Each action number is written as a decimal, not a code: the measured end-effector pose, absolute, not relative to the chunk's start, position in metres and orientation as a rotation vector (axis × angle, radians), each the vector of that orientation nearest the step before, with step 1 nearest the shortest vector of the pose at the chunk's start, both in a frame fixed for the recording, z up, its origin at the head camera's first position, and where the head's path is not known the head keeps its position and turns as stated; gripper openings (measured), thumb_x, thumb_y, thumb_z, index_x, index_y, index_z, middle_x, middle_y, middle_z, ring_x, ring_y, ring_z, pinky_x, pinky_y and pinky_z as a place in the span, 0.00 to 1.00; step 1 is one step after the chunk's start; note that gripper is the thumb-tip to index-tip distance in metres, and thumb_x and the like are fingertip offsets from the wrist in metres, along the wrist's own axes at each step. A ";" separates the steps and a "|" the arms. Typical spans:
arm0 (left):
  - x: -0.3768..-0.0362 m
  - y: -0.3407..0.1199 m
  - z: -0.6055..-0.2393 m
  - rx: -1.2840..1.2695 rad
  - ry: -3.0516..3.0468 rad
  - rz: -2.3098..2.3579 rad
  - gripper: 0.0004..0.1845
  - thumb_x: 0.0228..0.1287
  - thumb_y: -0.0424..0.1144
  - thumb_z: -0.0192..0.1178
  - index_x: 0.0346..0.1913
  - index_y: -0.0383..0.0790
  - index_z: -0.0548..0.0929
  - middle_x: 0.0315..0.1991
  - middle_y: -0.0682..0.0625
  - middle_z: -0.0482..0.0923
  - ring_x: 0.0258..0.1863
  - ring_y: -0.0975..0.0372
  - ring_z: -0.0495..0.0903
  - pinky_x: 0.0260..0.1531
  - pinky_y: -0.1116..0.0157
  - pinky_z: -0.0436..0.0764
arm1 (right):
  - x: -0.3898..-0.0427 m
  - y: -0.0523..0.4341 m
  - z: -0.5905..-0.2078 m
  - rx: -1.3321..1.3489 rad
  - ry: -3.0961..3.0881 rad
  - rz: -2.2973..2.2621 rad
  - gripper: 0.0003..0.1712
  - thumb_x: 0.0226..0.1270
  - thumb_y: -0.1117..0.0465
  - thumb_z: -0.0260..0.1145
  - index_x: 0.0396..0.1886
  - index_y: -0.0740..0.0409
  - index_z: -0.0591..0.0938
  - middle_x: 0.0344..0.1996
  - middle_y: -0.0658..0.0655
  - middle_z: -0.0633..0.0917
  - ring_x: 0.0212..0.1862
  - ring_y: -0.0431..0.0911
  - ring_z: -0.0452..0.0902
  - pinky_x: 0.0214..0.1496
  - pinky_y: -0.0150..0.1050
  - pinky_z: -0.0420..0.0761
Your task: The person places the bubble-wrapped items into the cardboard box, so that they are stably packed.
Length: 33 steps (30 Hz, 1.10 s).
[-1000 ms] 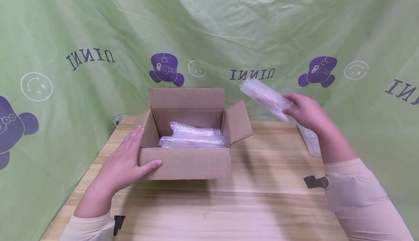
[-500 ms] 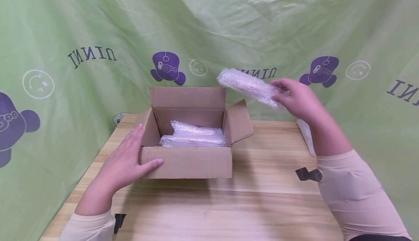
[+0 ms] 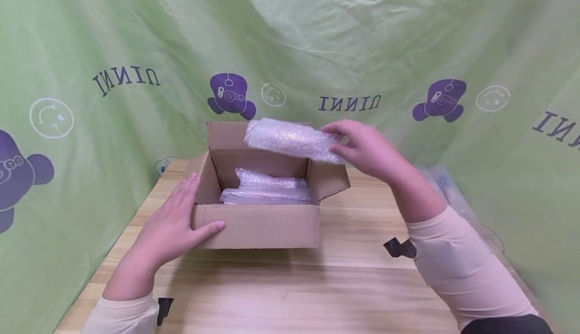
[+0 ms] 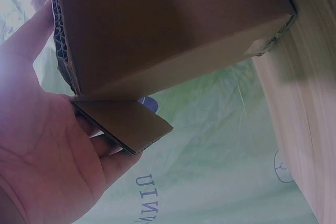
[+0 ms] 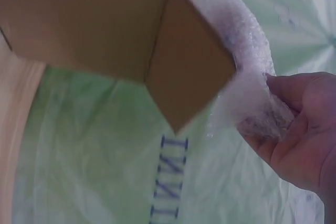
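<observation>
In the head view, an upright cardboard box [image 3: 256, 226] stands on the table with its flaps raised or folded out. My left hand [image 3: 169, 230] rests on its front left corner, thumb along the front flap and fingers along the side flap [image 4: 126, 121]. My right hand [image 3: 364, 147] pinches one end of a bubble-wrapped bundle [image 3: 290, 140] between thumb and fingers. The bundle hangs roughly level above the box's back part, overlapping the back flap. Two more bubble-wrapped bundles [image 3: 267, 195] lie side by side inside. The right wrist view shows the held bundle [image 5: 252, 40] beside a flap.
Behind my right forearm, clear plastic packaging [image 3: 448, 188] lies at the table's right edge. A green printed curtain [image 3: 290, 47] hangs close behind the wooden table [image 3: 290, 293]. The box's right flap [image 3: 333, 178] sticks outward below my right hand.
My right hand has carried the bubble-wrapped bundle leftward, from right of the box to above it, and the bundle now lies flatter. My left hand has stayed on the corner.
</observation>
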<state>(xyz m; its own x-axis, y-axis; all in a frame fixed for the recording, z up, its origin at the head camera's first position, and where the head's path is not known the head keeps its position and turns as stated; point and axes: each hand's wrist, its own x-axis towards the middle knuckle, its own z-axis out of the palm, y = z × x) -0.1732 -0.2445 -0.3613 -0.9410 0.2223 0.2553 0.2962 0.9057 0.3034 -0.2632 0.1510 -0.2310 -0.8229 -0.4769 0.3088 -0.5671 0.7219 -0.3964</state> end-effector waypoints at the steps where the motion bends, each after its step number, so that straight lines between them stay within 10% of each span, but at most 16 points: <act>1: -0.173 -0.244 -0.361 -0.394 -2.852 -0.506 0.60 0.58 0.73 0.55 0.79 0.41 0.38 0.80 0.42 0.39 0.77 0.43 0.47 0.70 0.39 0.58 | -0.262 0.145 -0.233 0.871 -2.743 0.694 0.25 0.66 0.60 0.67 0.63 0.53 0.77 0.57 0.54 0.82 0.55 0.49 0.79 0.61 0.50 0.78; 33: -0.175 -0.247 -0.364 -0.405 -2.862 -0.508 0.61 0.59 0.74 0.54 0.79 0.40 0.36 0.80 0.43 0.36 0.78 0.43 0.45 0.71 0.39 0.56 | -0.261 0.076 -0.295 1.343 -2.819 0.310 0.22 0.72 0.53 0.62 0.63 0.52 0.77 0.57 0.52 0.80 0.62 0.47 0.74 0.67 0.46 0.73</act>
